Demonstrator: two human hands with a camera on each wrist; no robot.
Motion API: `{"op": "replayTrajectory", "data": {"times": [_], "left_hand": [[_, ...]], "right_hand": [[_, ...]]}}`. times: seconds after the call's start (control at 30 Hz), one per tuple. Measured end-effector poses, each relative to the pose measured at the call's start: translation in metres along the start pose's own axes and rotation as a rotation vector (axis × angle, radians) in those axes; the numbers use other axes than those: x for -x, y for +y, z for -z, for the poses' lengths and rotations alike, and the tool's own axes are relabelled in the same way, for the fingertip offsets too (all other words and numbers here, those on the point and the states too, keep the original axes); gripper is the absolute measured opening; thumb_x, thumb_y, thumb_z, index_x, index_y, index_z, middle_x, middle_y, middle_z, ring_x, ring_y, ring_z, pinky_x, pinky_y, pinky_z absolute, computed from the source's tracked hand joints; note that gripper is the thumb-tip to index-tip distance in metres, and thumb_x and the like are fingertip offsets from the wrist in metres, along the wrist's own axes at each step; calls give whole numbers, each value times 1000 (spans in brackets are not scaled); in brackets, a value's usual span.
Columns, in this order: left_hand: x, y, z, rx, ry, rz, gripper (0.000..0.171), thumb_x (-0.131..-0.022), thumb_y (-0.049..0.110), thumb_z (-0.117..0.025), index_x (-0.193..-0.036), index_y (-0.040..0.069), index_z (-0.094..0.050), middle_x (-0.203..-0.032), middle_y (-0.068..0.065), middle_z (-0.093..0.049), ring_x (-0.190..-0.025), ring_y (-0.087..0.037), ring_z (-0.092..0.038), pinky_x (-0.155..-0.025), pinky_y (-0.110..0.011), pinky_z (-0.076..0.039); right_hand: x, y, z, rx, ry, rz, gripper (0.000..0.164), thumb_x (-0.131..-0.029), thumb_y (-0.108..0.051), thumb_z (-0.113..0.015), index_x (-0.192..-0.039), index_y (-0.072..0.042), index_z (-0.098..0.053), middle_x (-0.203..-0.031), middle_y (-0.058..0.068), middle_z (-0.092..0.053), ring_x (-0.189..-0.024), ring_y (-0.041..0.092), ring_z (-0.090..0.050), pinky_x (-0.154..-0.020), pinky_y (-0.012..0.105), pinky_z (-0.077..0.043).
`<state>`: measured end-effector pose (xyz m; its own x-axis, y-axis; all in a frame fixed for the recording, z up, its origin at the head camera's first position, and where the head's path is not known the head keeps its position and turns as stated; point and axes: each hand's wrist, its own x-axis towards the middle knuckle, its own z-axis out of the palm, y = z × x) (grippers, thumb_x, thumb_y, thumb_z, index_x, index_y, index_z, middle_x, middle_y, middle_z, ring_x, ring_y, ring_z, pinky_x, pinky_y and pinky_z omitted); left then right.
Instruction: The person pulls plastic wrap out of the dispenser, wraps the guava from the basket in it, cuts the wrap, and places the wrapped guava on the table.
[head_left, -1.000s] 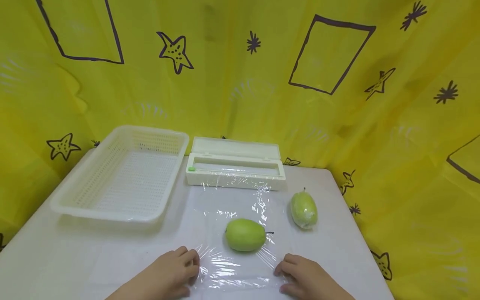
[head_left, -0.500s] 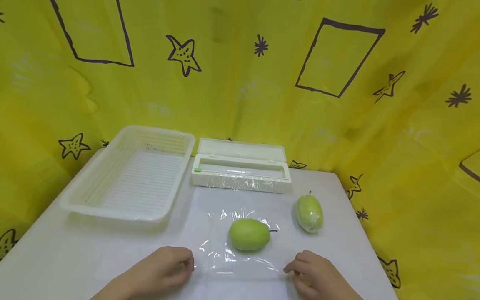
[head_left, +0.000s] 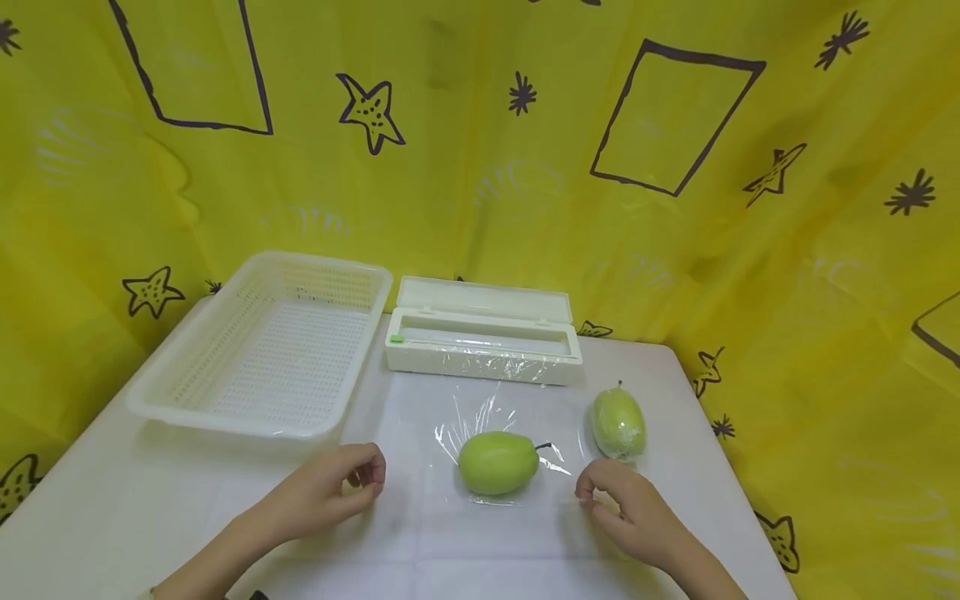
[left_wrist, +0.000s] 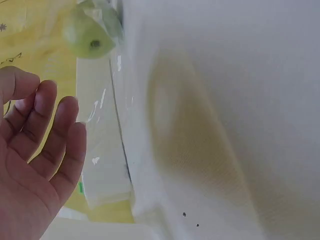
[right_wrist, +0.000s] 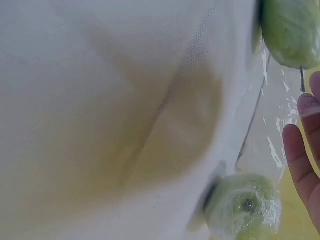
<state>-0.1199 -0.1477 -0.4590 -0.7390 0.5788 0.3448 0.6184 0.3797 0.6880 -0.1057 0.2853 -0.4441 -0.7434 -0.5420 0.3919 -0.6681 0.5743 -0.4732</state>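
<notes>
A green pear (head_left: 497, 463), its stem pointing right, lies on clear plastic wrap (head_left: 461, 437) in the middle of the table. To its left, my left hand (head_left: 333, 487) pinches the near edge of the wrap between thumb and forefinger; the left wrist view shows its other fingers (left_wrist: 67, 135) loosely bent. On the other side, my right hand (head_left: 626, 508) pinches the opposite corner, and film crosses a fingertip (right_wrist: 307, 107) in the right wrist view. The raised film is hard to make out. Just beyond my right hand sits a second pear (head_left: 618, 423), covered in film.
At the back stands a white wrap dispenser (head_left: 483, 365), its lid up and a green slider at its left end. Film stretches from it toward the pear. A white plastic basket (head_left: 360, 367) occupies the back left. A yellow patterned curtain (head_left: 465, 167) hangs behind the table (head_left: 465, 575).
Both hands have risen from the table and moved forward, lifting the wrap's near edge toward the pear. The film's creases now gather around the pear, which has shifted slightly.
</notes>
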Motion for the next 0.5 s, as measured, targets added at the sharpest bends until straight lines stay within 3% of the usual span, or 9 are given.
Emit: {"op": "replayTrajectory", "data": {"times": [0.13,0.23,0.3,0.37,0.43,0.5], "left_hand": [[-5,2,-5,-29,71,51,27,-86,2,-71,-91,25,-56,-85,18,-59,-76,-1,-59,-67,-22,-53],[-7,9,-15,-106,84,75,25,-89,23,-75,-109,24,-60,-106,15,-62,-92,-8,-64,-75,-29,-56],[-9,14,-23,-184,48,80,50,-86,43,-76,-128,25,-57,-126,10,-59,-109,-14,-62,-85,-36,-56],[-11,18,-31,-258,-11,76,72,-82,56,-75,-141,25,-50,-134,8,-56,-117,-16,-58,-92,-40,-53],[-13,19,-38,-312,-64,52,76,-80,56,-76,-144,24,-49,-126,9,-61,-112,-14,-58,-91,-39,-52],[-15,19,-42,-317,-89,2,57,-84,42,-77,-133,20,-58,-108,12,-66,-98,-9,-60,-84,-32,-52]], "right_hand": [[-5,2,-2,-130,-1,-54,30,-82,8,-62,-84,-22,-59,-82,-10,-64,-77,2,-57,-70,26,-52],[-8,2,-4,-179,-14,-60,26,-86,6,-63,-86,-20,-60,-83,-6,-65,-79,3,-58,-72,27,-53],[-10,2,-5,-175,-12,-53,26,-84,6,-64,-86,-20,-60,-83,-5,-65,-80,3,-58,-73,28,-53],[-13,3,-6,-167,-4,-49,28,-82,7,-64,-86,-20,-60,-84,-5,-64,-81,3,-58,-73,28,-52],[-15,4,-6,-162,10,-38,28,-81,9,-64,-86,-19,-60,-84,-6,-64,-81,5,-57,-73,28,-52],[-17,5,-7,-154,25,-30,28,-79,10,-65,-86,-18,-60,-85,-7,-63,-82,5,-57,-73,27,-52]]}}
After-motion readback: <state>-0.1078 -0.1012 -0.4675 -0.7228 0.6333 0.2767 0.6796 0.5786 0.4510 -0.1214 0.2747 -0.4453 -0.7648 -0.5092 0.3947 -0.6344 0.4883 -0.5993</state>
